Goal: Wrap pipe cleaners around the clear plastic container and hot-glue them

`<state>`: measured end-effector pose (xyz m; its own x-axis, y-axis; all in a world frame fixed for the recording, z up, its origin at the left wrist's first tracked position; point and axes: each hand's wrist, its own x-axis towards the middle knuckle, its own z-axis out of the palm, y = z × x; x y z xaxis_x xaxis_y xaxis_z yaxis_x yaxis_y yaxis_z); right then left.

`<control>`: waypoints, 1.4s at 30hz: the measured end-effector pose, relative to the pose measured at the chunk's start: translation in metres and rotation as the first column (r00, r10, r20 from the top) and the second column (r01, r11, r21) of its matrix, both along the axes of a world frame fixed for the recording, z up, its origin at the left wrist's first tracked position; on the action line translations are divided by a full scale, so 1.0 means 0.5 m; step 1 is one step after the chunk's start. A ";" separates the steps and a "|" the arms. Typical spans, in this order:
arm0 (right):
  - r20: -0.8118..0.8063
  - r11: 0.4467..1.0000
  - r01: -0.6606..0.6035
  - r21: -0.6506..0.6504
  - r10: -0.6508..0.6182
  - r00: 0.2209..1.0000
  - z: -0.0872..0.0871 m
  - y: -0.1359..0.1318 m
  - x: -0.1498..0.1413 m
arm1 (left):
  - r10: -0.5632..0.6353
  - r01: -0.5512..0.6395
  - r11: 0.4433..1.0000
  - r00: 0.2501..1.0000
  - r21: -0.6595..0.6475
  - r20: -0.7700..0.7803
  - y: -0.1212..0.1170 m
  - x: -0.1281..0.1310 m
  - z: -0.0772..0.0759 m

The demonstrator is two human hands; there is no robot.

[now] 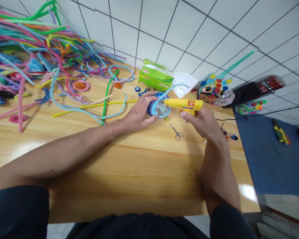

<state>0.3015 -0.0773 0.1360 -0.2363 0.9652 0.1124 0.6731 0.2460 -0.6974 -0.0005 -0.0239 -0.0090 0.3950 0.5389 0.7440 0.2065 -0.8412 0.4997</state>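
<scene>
My left hand (142,112) is wrapped around the side of a round blue craft piece (153,108), coiled from pipe cleaners around a shiny, see-through middle. A loose light-blue pipe cleaner (171,89) sticks out from its upper edge. In my right hand (201,121) is a yellow glue gun (183,104), its nozzle pointing left at the rim of the piece. Whether the nozzle touches the rim I cannot tell. Small scissors (176,132) lie on the wooden table just below the glue gun.
A large heap of coloured pipe cleaners (40,49) covers the back left. A green tissue pack (154,76) stands by the tiled wall. Decorated cups (211,89) and a dark red can (271,84) are at the right. A black cord (264,115) runs off right.
</scene>
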 end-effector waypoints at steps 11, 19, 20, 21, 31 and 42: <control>0.033 1.000 -0.018 0.023 0.017 0.999 -0.013 0.004 0.009 | -0.003 0.003 1.000 1.000 -0.009 0.002 0.001 0.001 0.000; 0.054 0.999 0.015 0.039 -0.017 0.998 -0.029 0.009 0.015 | 0.003 -0.003 1.000 1.000 0.003 -0.010 -0.001 -0.002 0.004; 0.057 0.999 0.017 0.048 -0.020 0.998 -0.027 0.008 0.014 | 0.003 -0.003 1.000 1.000 0.005 -0.009 -0.001 -0.002 0.005; 0.058 0.998 0.018 0.061 -0.022 0.998 -0.024 0.007 0.012 | 0.003 -0.003 1.000 1.000 0.006 -0.005 -0.001 -0.002 0.006; 0.080 0.992 -0.022 0.123 0.012 0.997 -0.020 0.009 0.005 | 0.009 -0.009 1.000 1.000 -0.003 -0.021 -0.003 -0.003 0.007; 0.045 0.997 0.015 0.072 -0.018 0.999 -0.034 0.006 0.015 | 0.000 0.000 1.000 1.000 -0.031 0.004 -0.004 -0.002 0.007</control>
<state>0.3091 -0.0743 0.1192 -0.2269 0.9588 0.1710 0.7079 0.2829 -0.6471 -0.0014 -0.0258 -0.0055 0.3923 0.5619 0.7283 0.2043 -0.8252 0.5266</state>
